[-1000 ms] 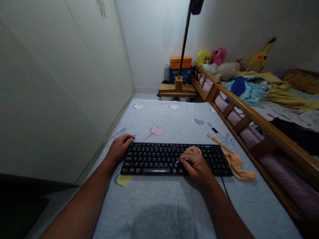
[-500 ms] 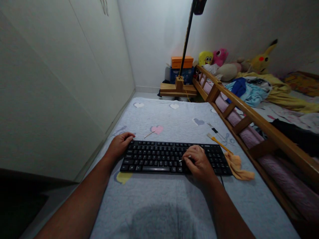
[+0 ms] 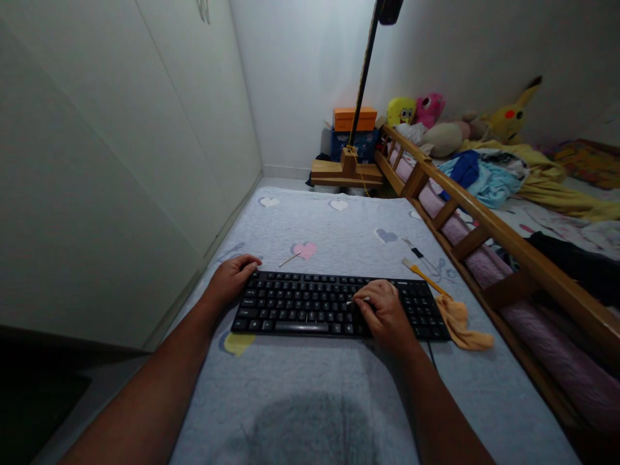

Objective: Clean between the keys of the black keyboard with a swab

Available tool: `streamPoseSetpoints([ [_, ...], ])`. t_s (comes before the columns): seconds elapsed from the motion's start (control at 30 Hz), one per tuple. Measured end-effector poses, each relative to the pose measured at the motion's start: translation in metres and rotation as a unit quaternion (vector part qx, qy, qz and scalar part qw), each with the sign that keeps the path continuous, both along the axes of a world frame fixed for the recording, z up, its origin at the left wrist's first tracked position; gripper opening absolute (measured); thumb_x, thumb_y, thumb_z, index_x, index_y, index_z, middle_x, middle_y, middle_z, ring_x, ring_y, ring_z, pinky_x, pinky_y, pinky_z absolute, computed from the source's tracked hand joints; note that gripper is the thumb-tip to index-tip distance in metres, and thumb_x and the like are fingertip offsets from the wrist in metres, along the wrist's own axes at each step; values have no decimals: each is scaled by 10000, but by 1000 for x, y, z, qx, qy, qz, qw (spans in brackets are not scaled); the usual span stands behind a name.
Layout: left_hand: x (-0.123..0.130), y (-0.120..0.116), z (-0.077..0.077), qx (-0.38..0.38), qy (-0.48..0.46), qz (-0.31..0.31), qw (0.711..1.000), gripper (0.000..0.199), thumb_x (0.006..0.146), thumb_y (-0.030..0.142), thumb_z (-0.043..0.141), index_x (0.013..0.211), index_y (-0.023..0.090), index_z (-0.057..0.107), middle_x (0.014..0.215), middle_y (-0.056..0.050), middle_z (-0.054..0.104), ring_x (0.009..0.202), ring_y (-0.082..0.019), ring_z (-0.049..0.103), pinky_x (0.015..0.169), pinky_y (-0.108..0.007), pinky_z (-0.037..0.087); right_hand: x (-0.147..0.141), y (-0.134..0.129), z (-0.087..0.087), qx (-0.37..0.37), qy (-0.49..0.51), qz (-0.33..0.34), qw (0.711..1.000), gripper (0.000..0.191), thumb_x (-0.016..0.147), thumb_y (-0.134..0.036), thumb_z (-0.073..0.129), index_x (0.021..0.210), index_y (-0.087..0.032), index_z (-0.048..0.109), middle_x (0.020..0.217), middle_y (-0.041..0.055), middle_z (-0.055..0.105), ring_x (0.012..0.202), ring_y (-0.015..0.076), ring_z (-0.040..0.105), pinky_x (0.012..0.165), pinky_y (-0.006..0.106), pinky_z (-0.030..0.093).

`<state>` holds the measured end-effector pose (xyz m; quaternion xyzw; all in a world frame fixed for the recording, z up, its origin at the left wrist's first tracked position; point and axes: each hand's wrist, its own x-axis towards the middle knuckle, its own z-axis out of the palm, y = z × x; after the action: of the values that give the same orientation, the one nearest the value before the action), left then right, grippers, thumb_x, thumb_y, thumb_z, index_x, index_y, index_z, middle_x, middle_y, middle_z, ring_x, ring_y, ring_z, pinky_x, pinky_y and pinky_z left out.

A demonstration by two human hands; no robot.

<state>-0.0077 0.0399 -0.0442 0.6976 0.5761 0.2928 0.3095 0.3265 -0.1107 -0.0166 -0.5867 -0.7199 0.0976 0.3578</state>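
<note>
A black keyboard (image 3: 290, 307) lies flat on a cloth-covered surface. My left hand (image 3: 235, 278) grips its upper left corner, with fingers curled at the edge. Over the right part of the keys, my right hand (image 3: 380, 307) pinches a white cotton swab (image 3: 352, 301) between thumb and fingers. The swab's tip points left, at keys near Enter; whether it touches them I cannot tell. Behind the keyboard lies a second cotton swab (image 3: 289, 259) by a pink heart print.
Right of the keyboard are an orange cloth (image 3: 460, 323), a yellow-handled brush (image 3: 429, 279) and a thin metal tool (image 3: 417, 253). A wooden bed rail (image 3: 484, 236) runs along the right, a pale cabinet (image 3: 145, 142) along the left. A wooden stand (image 3: 346, 171) with a pole stands behind.
The swab in my right hand has moved slightly up across the keys, its tip now a little farther back. My left hand stays at the keyboard's corner.
</note>
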Motion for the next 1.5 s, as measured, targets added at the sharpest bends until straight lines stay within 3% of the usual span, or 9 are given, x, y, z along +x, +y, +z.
streamPoseSetpoints([
  [0.3,1,0,3,2,10,1,1000,373,800,453,522,939,179,734,730,-26,709,717,-244,628,706,-342,510,2,0,-3,5,-5,8,1000,148,907,-154,572,867,-226,695,877,30,727,932,224,569,897,421,357],
  [1.0,0,1,1,-3,4,1,1000,385,790,462,530,942,174,734,773,-31,723,744,-237,636,700,-326,495,11,-3,-1,6,-8,-41,999,154,877,-166,558,784,-216,670,825,32,691,917,226,567,894,412,341],
  [1.5,0,1,0,-12,2,1,1000,397,784,468,521,951,175,731,768,-27,711,725,-229,626,700,-325,486,11,-6,3,-9,-22,4,1000,158,844,-134,562,722,-208,630,759,17,664,884,210,558,897,408,339],
])
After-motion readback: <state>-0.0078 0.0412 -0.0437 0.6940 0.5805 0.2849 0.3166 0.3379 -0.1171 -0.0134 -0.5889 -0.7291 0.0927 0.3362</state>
